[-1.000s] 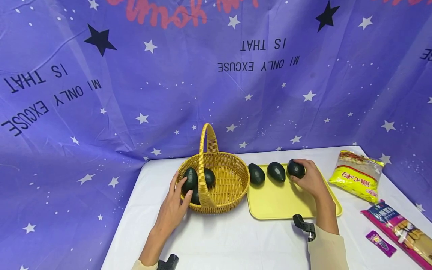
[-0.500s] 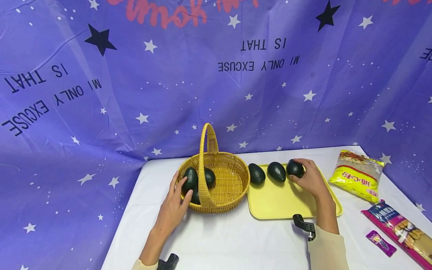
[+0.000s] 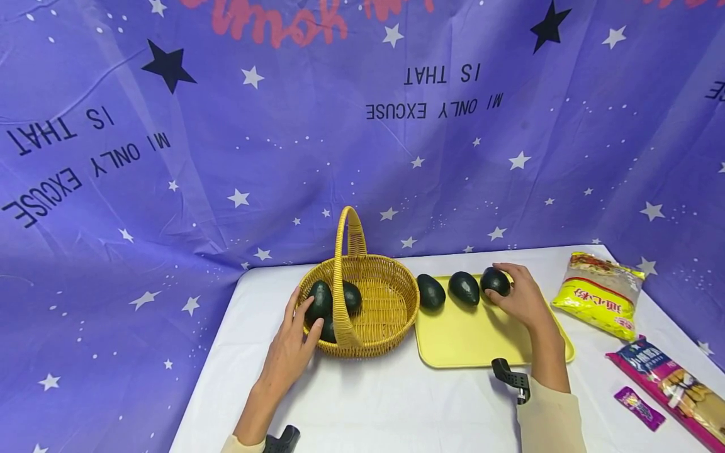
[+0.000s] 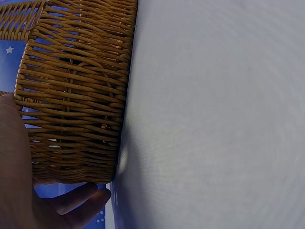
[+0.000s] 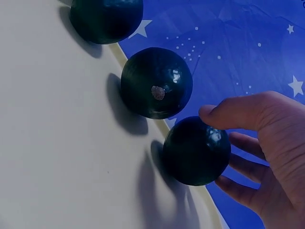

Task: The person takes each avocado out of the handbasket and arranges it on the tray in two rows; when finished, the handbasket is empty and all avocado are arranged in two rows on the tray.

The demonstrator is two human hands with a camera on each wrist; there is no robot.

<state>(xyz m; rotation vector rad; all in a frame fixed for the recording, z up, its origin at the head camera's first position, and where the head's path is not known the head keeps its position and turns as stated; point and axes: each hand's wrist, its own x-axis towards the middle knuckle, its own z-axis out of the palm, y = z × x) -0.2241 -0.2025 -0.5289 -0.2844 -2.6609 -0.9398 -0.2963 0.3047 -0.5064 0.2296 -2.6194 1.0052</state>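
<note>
The desk [image 3: 408,409] is spread with a white cloth [image 3: 374,390]. A wicker basket [image 3: 376,347] stands upright on it, left of centre, just beside a flat yellow tray [image 3: 470,340]. Farther right lies a plump yellow-and-clear bag [image 3: 597,296]; nearer the front edge, a long pink-and-blue packet [image 3: 671,387] lies aslant, with a small purple sachet [image 3: 640,409] near it.

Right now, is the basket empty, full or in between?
In between: the basket holds three avocados, and its bare woven bottom shows beside them.
</note>
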